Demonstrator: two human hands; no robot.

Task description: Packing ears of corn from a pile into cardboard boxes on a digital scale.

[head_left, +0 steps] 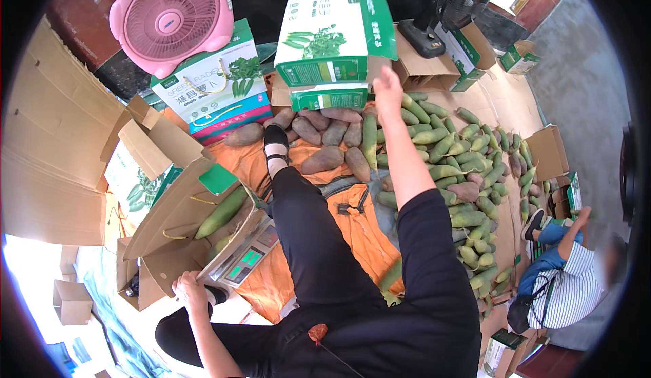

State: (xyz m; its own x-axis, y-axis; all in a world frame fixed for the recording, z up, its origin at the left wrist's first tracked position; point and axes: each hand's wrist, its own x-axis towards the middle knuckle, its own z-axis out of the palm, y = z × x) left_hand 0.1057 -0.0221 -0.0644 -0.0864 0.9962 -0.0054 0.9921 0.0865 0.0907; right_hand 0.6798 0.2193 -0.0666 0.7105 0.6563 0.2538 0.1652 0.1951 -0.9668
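My left hand (192, 292) is closed on the near edge of an open cardboard box (157, 269). Inside that box lie a long green radish (222, 214) and darker roots partly hidden by the walls. The box rests on or against a digital scale (249, 259) with lit green displays. My right arm stretches forward, and my right hand (388, 93) is by the lower right corner of a white and green carton (324, 35). Its fingers show too poorly to tell their grip. Just below it are a green radish (369, 141) and a pile of green radishes (468, 168).
Brownish-purple roots (323, 160) lie on orange cloth (261, 290) between my legs and the cartons. A pink fan (169, 22) stands atop boxes at far left, a black fan (434, 15) at far right. Another person (563, 276) sits at the right beside the pile.
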